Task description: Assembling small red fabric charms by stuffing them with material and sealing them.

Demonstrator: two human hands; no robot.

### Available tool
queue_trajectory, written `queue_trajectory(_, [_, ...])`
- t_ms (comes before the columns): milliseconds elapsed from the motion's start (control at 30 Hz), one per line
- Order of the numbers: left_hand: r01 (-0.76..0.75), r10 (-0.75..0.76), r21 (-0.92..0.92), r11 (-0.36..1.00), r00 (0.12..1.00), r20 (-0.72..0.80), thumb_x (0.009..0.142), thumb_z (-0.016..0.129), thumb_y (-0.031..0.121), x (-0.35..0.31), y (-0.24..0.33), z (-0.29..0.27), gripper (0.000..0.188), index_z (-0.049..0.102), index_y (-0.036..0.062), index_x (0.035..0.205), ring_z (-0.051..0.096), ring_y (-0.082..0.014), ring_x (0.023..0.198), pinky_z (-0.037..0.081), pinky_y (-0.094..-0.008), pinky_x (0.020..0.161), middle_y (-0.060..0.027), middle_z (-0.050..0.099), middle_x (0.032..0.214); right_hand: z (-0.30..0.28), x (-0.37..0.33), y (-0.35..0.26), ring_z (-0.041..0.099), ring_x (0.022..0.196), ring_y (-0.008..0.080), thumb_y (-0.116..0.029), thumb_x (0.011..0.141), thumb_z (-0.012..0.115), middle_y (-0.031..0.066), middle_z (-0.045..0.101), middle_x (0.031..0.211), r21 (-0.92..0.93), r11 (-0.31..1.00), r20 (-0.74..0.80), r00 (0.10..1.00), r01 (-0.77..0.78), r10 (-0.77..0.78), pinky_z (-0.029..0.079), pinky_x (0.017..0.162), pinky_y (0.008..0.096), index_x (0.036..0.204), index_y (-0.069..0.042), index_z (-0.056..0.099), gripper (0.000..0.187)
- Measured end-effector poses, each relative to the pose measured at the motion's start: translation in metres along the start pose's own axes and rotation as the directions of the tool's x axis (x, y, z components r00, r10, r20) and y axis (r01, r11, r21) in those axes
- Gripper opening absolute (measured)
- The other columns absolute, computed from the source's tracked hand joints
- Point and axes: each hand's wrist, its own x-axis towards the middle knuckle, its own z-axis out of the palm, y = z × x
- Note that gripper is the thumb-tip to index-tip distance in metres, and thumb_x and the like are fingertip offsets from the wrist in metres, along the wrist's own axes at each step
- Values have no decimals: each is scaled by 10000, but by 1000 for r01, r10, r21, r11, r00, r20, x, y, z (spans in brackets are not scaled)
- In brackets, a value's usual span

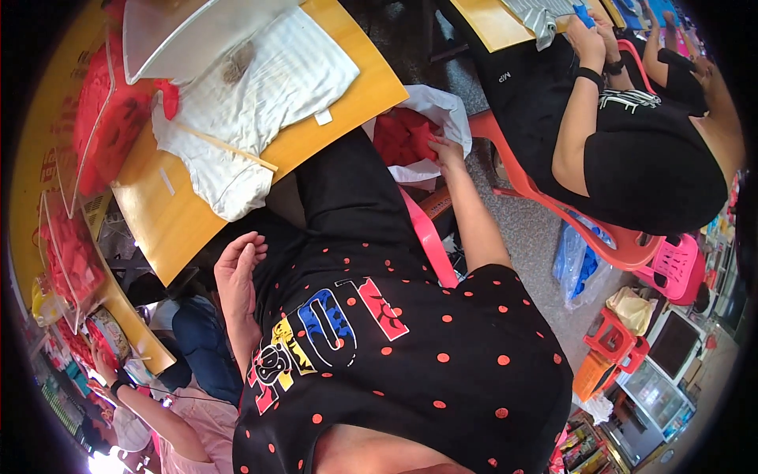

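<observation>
My right hand (448, 153) reaches to a white plastic bag (452, 110) beside my right knee. Its fingers are closed on red cloth (404, 136) in the bag, the tips partly lost against it. My left hand (237, 267) hovers by the table edge near my lap, with loosely curled fingers and nothing in it. On the yellow wooden table (359, 75) in front of me lies a striped whitish cloth (276, 87). A thin wooden stick (225, 148) rests on that cloth, and a small dark tangle (235, 65) sits farther back.
A clear plastic bin (181, 39) stands at the table's far left, with red cloth pieces (110, 118) beside it. To my right, a person in black (655, 158) sits on an orange chair (545, 197), holding something blue. Another person in pink (205, 423) works at lower left.
</observation>
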Motion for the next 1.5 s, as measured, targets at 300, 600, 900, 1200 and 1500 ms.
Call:
queue_trajectory(300, [53, -71, -124, 991, 987, -143, 912, 568, 94, 2, 1, 1, 217, 603, -19, 1095, 622, -152, 871, 502, -255, 774, -112, 648, 997, 17, -1, -5, 649, 760, 201, -91, 792, 670, 157, 653, 941, -950, 258, 70, 928, 174, -366, 540, 625, 281, 1144, 27, 577, 383])
queue_trajectory(600, [71, -81, -129, 989, 993, -81, 908, 573, 118, -1, -7, -6, 214, 616, -8, 1076, 618, -128, 848, 491, -234, 749, -96, 656, 978, 43, -118, -150, 634, 790, 148, -37, 885, 550, 127, 659, 949, 14, 901, 89, 897, 434, -434, 491, 676, 230, 1105, 56, 574, 239])
queue_trajectory(900, [9, -26, -222, 975, 997, -71, 901, 582, 146, -6, -13, -24, 223, 633, 16, 1074, 606, -95, 828, 474, -208, 715, -62, 661, 966, 193, -232, -255, 632, 805, 138, -41, 882, 577, 89, 677, 927, -123, 479, 587, 453, 869, -671, 493, 732, 231, 1051, 26, 624, 188])
queue_trajectory(1200, [-59, 0, -310, 949, 982, -187, 915, 567, 165, -19, -12, -57, 234, 612, 15, 1088, 604, -125, 855, 484, -243, 753, -75, 644, 991, 334, -185, -237, 507, 1086, 290, -10, 714, 645, 96, 590, 1172, -26, -367, 916, -124, 930, -380, 425, 932, 364, 1131, -68, 594, 425])
queue_trajectory(1500, [-137, 108, -228, 964, 985, -136, 911, 563, 148, 11, 26, -49, 220, 623, 1, 1063, 602, -116, 855, 477, -229, 757, -66, 650, 956, 330, -187, -224, 610, 784, 191, -37, 793, 642, 71, 655, 867, -209, 127, 842, 245, 970, -480, 471, 726, 279, 1010, -26, 609, 220])
